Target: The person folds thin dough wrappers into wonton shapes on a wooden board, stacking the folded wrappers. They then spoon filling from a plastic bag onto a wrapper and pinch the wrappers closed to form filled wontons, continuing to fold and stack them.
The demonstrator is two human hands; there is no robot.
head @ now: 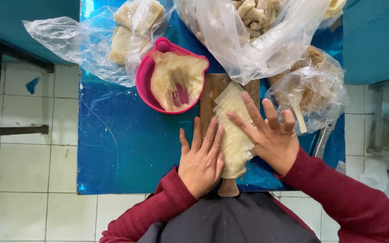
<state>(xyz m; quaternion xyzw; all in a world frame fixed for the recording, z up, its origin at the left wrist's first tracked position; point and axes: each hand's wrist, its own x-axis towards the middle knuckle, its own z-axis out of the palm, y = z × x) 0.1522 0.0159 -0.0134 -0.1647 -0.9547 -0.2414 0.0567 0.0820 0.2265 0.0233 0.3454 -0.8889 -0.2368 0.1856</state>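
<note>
On the wooden cutting board [210, 90], at the near middle of the blue table [127, 148]: a stack of thin pale dough sheets [232, 130], fanned lengthwise along the board. Left hand [201, 159] flat, palm down, fingers spread wide, gripping nothing, fingertips pressed to the stack's left edge. Right hand [269, 135] likewise open and splayed, fingers angled across the sheets from the right, holding nothing, only resting on them. Both arms in dark red sleeves, reaching in from the near edge of the table. Just left of the board's far end, a pink heart-shaped bowl [146, 76] with a pale, lumpy mass of dough [174, 78] inside. Farther left of the board, a clear plastic bag [82, 45] with pale blocks in it. Beyond the board's far end, a large clear bag [257, 40] of pale chunky pieces. Right of the board, a smaller crumpled bag [320, 94] of brownish filling.
</note>
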